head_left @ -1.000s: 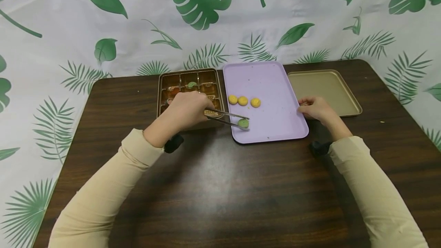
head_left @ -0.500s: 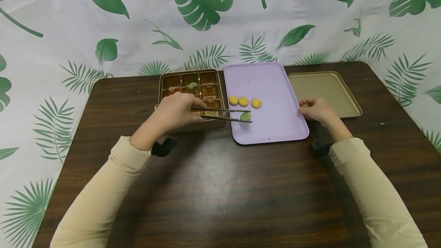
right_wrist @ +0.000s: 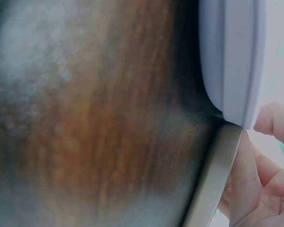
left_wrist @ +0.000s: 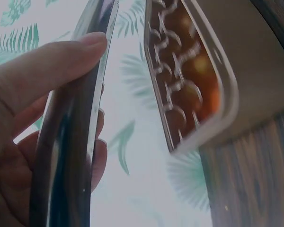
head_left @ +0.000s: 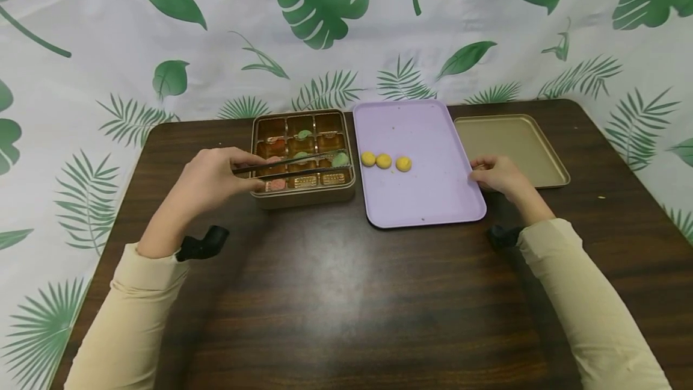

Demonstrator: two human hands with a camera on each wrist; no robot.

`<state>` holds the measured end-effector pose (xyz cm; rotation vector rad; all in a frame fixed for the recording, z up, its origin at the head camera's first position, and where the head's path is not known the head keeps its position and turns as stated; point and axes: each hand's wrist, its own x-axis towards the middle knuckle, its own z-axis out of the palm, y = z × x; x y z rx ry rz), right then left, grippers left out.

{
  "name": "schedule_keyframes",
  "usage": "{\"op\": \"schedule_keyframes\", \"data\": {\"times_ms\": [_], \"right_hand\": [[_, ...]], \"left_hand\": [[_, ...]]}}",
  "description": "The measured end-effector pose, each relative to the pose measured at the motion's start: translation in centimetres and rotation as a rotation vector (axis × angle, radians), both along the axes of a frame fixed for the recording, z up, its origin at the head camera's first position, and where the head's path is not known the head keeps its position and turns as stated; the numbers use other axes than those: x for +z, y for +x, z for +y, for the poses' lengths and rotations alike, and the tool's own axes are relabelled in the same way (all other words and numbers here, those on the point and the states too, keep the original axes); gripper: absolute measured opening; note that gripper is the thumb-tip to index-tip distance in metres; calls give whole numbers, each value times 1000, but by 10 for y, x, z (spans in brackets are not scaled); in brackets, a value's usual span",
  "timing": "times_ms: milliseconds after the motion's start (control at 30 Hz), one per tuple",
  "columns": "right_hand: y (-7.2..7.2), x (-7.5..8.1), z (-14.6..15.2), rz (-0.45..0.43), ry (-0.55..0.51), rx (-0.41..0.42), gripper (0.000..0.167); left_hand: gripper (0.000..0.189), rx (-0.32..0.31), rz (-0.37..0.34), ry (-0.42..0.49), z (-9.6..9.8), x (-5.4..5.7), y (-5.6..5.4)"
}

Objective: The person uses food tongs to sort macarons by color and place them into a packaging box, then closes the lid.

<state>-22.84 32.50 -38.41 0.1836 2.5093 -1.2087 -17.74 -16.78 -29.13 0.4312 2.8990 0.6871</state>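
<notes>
My left hand (head_left: 208, 176) grips metal tongs (left_wrist: 66, 118), thumb on one side and fingers on the other. Between the tong tips sits a round green cookie (head_left: 340, 160), over the right side of a gold box (head_left: 303, 198) with a divided brown insert. Red and green pieces lie in several of its compartments. My right hand (head_left: 495, 173) holds the right edge of a lilac tray (head_left: 422, 197), its thumb and fingers at the rim. Three round yellow cookies (head_left: 383, 160) lie in a row toward the tray's left side.
A shallow gold tray (head_left: 511, 143) lies right of the lilac one, its near left corner beside my right hand. Box and trays stand along the far part of a dark wooden table (head_left: 335, 294). Behind hangs a white leaf-print cloth (head_left: 411, 29).
My left hand has drawn back leftward, carrying the green cookie in the tongs from above the lilac tray to over the box. My right hand stays at the tray's edge.
</notes>
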Motion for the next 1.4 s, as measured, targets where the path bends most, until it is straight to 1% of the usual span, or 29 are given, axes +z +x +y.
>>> {"op": "schedule_keyframes", "data": {"times_ms": [100,233,433,600,833,1100,1233,1400], "right_hand": [[0,0,0,0,-9,-1,47],[0,-1,-1,-3,1,-2,46],[0,0,-1,-8,10,-4,46],[0,0,-1,-2,4,-10,46],[0,0,-1,-7,5,-12,46],[-1,0,-1,-14,-1,-11,47],[-1,0,0,-15,4,-11,48],[-1,0,1,-11,15,-6,48]], "left_hand": [[36,19,24,-6,-14,-3,4],[36,45,30,-2,-29,-8,9],[39,87,-8,-11,-45,-12,15],[41,105,-49,-34,-51,-16,16],[41,106,-70,-41,-50,-21,14],[43,92,-75,-32,-45,-21,11],[43,75,-63,-17,-37,-19,8],[43,32,-46,-4,-19,-15,1]]}}
